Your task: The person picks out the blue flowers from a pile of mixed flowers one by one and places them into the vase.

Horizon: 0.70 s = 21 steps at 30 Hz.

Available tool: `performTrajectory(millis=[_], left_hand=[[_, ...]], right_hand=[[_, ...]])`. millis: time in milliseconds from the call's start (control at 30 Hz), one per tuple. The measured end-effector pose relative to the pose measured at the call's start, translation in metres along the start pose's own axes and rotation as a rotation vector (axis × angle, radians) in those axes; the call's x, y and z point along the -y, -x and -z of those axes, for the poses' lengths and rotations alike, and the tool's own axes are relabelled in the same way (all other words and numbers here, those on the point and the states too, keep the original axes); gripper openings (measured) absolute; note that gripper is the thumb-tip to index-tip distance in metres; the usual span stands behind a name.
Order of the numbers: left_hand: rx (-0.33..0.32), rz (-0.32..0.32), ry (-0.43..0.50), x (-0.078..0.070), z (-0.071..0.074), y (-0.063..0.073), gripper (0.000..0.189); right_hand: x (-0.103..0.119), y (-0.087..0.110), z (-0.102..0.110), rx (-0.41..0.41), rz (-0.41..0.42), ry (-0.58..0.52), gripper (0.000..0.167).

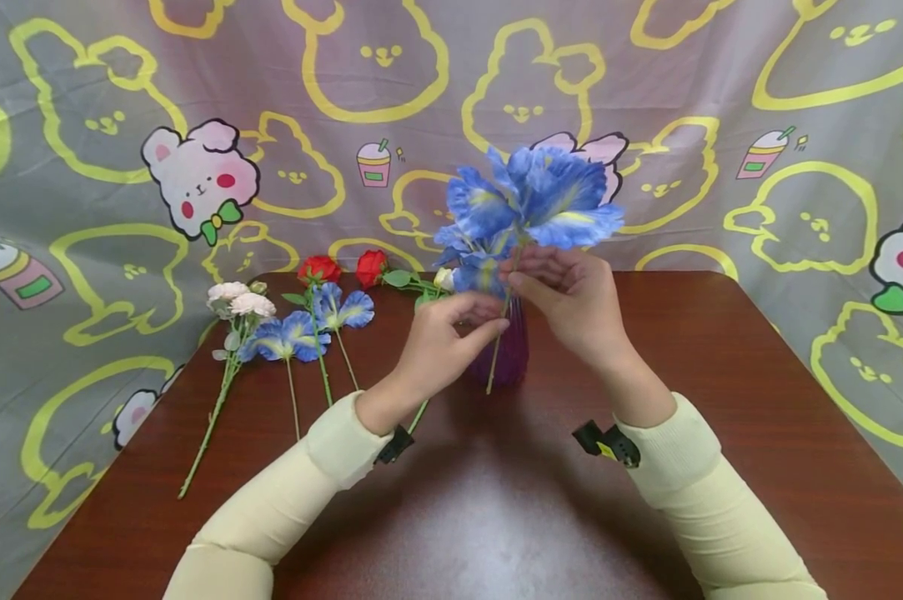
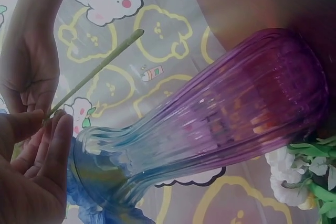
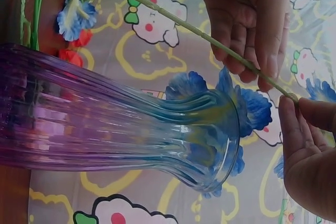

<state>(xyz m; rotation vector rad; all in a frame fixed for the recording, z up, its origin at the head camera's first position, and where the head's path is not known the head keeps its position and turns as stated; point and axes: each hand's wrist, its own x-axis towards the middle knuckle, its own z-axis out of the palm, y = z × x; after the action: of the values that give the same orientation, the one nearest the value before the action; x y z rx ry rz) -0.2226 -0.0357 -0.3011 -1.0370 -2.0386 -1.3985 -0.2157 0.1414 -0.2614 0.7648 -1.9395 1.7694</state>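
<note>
A blue artificial iris (image 1: 564, 200) with yellow-streaked petals stands tilted above the table, its thin green stem (image 3: 194, 31) pointing down toward me. My right hand (image 1: 582, 308) pinches that stem just below the bloom. Lower down, my left hand (image 1: 447, 333) has thumb and fingertips on the stem. Right behind both hands stands a ribbed glass vase (image 2: 210, 114), purple at the base and fading to blue at its flared mouth. More blue petals (image 3: 186, 85) show around the vase's mouth. In the head view the hands and stem partly cover the vase.
Left of the vase lie two red roses (image 1: 319, 268), blue irises (image 1: 286, 337) and a spray of pale pink flowers (image 1: 252, 303) on the brown table (image 1: 729, 400). A white bloom (image 1: 445, 279) is by the left hand. A patterned curtain (image 1: 421, 100) hangs behind.
</note>
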Motion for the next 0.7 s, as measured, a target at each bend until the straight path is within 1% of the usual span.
performTrajectory(millis=[133,233,333,600,700], left_hand=[[-0.003,-0.017,-0.008,0.003,0.004,0.002,0.014],[-0.006,-0.019,-0.012,0.006,0.008,0.005,0.013],[-0.006,-0.015,-0.020,0.009,0.012,0.008,0.012],[0.023,0.058,-0.116,0.020,0.021,0.017,0.014],[0.027,0.074,-0.149,0.026,0.023,0.019,0.014]], right_hand=[[0.000,0.000,0.003,-0.003,-0.005,0.015,0.014],[0.000,-0.001,0.006,-0.007,0.001,0.035,0.014],[0.001,-0.001,0.010,-0.013,0.000,0.023,0.013],[0.002,-0.003,0.019,-0.052,-0.042,-0.067,0.017],[0.003,-0.004,0.026,-0.069,-0.047,-0.105,0.017]])
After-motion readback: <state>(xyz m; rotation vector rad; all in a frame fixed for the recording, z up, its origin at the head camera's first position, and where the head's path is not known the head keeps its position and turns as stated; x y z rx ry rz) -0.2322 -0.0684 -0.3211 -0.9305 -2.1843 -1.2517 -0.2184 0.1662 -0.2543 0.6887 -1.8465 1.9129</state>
